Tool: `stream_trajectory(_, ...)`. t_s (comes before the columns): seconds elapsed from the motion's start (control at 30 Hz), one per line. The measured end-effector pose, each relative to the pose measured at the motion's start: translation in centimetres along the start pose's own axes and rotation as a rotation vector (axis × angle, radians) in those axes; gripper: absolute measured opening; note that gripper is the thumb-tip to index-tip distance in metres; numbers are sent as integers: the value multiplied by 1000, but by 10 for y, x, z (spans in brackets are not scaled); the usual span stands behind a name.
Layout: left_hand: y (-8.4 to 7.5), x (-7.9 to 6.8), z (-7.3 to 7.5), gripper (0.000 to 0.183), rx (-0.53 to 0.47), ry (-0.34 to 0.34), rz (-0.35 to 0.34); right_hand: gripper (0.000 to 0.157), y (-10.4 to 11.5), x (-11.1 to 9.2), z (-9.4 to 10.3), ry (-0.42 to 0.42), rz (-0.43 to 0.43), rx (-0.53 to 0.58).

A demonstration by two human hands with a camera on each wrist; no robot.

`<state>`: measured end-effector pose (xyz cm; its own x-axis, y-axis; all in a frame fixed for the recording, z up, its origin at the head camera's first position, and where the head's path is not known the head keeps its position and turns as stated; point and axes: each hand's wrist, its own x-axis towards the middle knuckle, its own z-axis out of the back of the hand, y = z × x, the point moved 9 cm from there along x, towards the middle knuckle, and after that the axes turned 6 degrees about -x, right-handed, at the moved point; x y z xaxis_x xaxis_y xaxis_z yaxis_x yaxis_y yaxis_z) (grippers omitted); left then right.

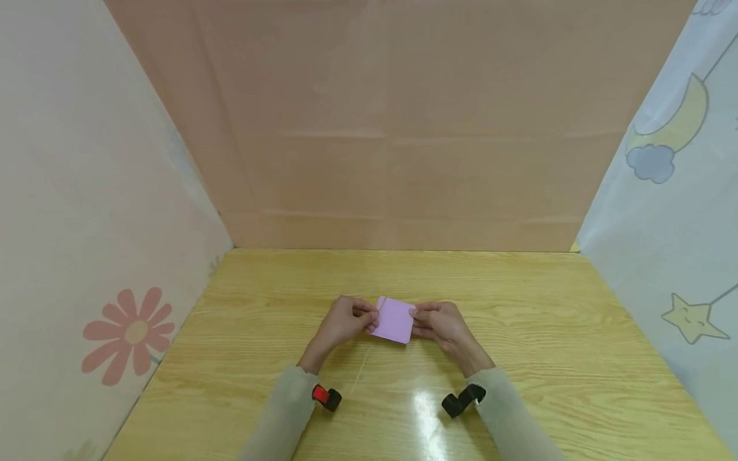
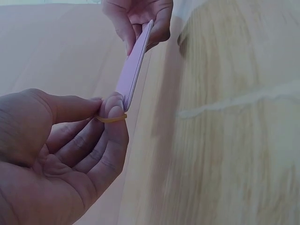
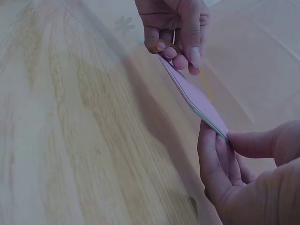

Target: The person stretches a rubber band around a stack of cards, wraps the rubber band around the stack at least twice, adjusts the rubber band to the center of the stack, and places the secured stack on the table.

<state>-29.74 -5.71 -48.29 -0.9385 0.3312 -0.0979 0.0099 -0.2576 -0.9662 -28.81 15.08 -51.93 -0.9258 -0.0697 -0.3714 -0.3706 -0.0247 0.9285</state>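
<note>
Though thin, layered pink square (image 1: pixel 394 321) in right grip (image 1: pixel 448 325), elastic band (image 2: pixel 112 120) in left grip (image 1: pixel 344 321)

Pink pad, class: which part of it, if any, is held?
The right hand pinches the pink pad by its right edge; the left hand, at the opposite edge, hooks an orange band.

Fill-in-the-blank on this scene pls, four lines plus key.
1. The hand with a thin orange band around its fingers is the person's ____ one.
2. The other hand, the ____, pinches the pink pad.
3. The right wall shows a star, cloud and crescent ____.
4. The petalled print opposite is a ____.

left; right; moon; flower
</note>
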Motion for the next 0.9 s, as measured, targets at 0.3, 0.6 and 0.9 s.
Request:
stream_trajectory(0.3, 3, -3, -5, 19, -20, 16, 16, 37, 3, 2, 7, -63, 6, -23)
stream_trajectory(0.6, 3, -10, -13, 21, -23, 39, -20, 35, 8, 1, 12, -112, 6, -29)
stream_trajectory(0.9, 1, -19, -22, 25, 59, 108, -84, 34, 11, 2, 16, -131, 4, -11)
